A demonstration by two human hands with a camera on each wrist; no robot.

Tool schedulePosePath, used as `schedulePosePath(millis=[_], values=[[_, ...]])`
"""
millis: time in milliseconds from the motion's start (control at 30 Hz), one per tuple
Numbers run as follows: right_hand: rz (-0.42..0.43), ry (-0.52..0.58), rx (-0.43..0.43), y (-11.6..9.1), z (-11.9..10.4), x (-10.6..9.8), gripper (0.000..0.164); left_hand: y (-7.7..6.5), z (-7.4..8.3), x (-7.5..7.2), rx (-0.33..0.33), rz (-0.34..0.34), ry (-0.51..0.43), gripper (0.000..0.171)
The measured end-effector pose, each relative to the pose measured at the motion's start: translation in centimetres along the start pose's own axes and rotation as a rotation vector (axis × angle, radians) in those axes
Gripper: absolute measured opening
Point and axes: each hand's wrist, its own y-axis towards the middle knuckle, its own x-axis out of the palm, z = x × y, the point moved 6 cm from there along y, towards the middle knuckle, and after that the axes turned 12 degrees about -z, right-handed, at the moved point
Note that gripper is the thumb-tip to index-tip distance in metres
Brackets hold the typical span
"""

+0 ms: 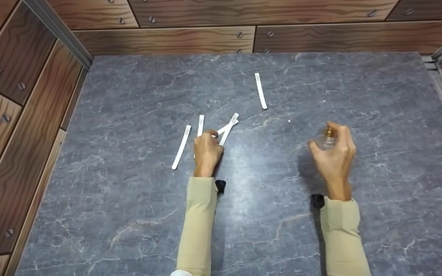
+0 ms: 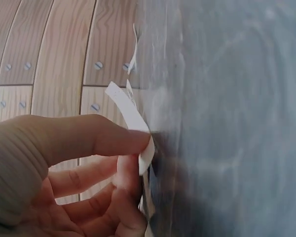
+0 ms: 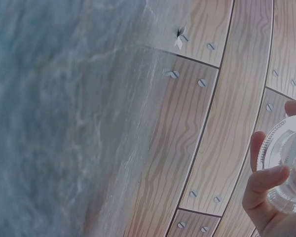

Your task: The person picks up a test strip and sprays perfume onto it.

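Observation:
My left hand (image 1: 206,152) pinches the near end of a white paper test strip (image 2: 130,112) between thumb and fingers. In the head view that strip crosses a second strip (image 1: 223,129), partly hidden behind the fingers. Another strip (image 1: 201,123) runs under the hand's far side, its lower part covered. My right hand (image 1: 335,153), off to the right, holds a small clear glass perfume bottle (image 1: 329,143) with a gold-coloured spray top. The right wrist view shows the bottle's round, ribbed glass base (image 3: 281,153) with fingers curled round it.
One strip (image 1: 181,147) lies left of my left hand, and another (image 1: 261,91) lies farther back. Small white specks (image 1: 289,121) dot the grey marbled table (image 1: 129,214). Wood-patterned panels (image 1: 167,40) border the back and sides.

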Motion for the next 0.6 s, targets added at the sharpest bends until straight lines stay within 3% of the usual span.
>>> schedulePosePath(millis=[233,367,467,600], values=[[-0.001,0.014,0.006,-0.1,0.0,0.1,0.049,0.0,0.3,0.4,0.049,-0.049,-0.006,0.026],[-0.005,0.011,-0.006,-0.1,0.0,0.2,0.049,-0.3,0.8,0.4,0.094,-0.072,-0.057,0.023],[-0.006,0.012,-0.009,-0.1,0.0,0.2,0.049,-0.7,1.3,0.6,0.096,-0.110,-0.154,0.024],[-0.008,0.010,-0.013,-0.1,0.1,0.1,0.048,-1.3,2.0,1.6,0.087,-0.222,-0.405,0.025]])
